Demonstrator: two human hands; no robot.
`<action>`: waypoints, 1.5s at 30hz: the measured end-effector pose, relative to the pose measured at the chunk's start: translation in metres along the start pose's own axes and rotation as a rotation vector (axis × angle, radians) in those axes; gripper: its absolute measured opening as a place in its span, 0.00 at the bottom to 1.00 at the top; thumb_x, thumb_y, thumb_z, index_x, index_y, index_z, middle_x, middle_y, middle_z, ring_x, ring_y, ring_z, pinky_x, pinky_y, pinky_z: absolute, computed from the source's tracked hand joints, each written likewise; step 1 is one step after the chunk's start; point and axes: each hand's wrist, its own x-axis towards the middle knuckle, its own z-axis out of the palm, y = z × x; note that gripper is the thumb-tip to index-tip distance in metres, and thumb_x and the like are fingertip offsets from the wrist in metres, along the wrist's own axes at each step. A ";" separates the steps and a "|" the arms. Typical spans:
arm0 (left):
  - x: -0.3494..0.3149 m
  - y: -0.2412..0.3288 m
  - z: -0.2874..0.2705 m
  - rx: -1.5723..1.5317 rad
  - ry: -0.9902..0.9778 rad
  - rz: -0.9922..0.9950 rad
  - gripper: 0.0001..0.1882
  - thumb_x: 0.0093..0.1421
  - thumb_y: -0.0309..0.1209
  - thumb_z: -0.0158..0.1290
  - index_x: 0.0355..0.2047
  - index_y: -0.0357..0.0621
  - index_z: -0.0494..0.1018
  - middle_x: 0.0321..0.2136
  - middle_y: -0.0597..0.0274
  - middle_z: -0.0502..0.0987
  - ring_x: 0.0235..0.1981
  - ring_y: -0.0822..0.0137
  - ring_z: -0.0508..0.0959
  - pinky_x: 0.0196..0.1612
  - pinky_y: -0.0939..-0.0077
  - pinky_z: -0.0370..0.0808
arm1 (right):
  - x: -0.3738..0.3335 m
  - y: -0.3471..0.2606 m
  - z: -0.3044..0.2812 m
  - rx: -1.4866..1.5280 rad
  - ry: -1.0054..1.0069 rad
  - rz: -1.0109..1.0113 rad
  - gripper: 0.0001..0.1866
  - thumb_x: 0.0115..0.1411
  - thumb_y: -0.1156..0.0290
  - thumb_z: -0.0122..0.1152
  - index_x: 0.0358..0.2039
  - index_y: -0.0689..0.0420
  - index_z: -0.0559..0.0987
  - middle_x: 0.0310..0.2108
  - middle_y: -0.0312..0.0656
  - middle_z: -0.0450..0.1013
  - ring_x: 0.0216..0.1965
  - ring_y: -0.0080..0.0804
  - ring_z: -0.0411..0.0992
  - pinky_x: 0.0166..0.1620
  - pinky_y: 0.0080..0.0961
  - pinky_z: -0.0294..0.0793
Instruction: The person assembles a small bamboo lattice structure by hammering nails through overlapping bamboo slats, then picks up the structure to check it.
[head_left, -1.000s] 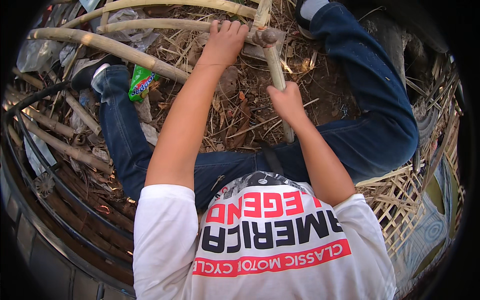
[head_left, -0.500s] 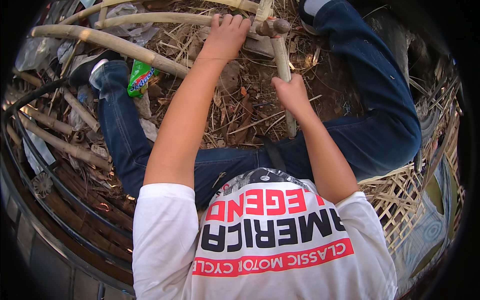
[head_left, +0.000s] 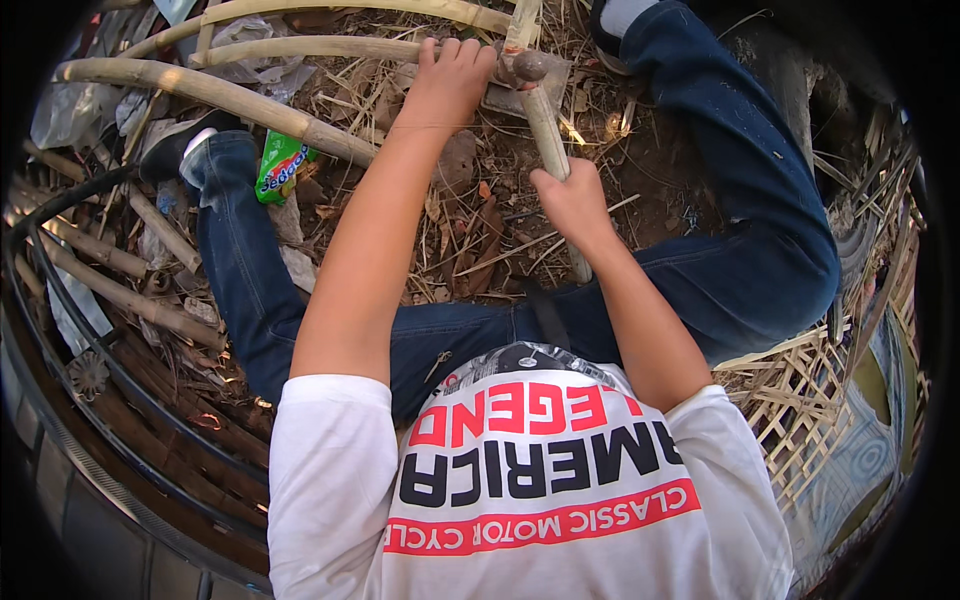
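Big red and black lettering runs across our white T-shirt (head_left: 330, 470), on the body side of both grips. Our left grip (head_left: 457, 75) is curled over a bamboo strip (head_left: 310, 46) stretching off leftward. Our right grip (head_left: 573, 195) is wrapped round the hammer (head_left: 545, 130), head just right of the left grip. Left of both: a green packet (head_left: 280, 165), lettered too.

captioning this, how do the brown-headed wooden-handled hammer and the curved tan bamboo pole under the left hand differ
The hammer has a straight handle; the bamboo pole bows. The right hand grips the hammer; the left hand holds the bamboo pole. Handle and bamboo pole are both pale and slender.
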 end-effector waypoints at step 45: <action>0.001 0.002 0.003 -0.003 0.095 0.026 0.10 0.54 0.28 0.51 0.37 0.50 0.68 0.32 0.68 0.69 0.41 0.65 0.71 0.54 0.56 0.58 | -0.003 0.000 -0.004 0.210 0.053 -0.056 0.13 0.50 0.68 0.57 0.17 0.65 0.73 0.13 0.41 0.67 0.18 0.26 0.68 0.24 0.31 0.66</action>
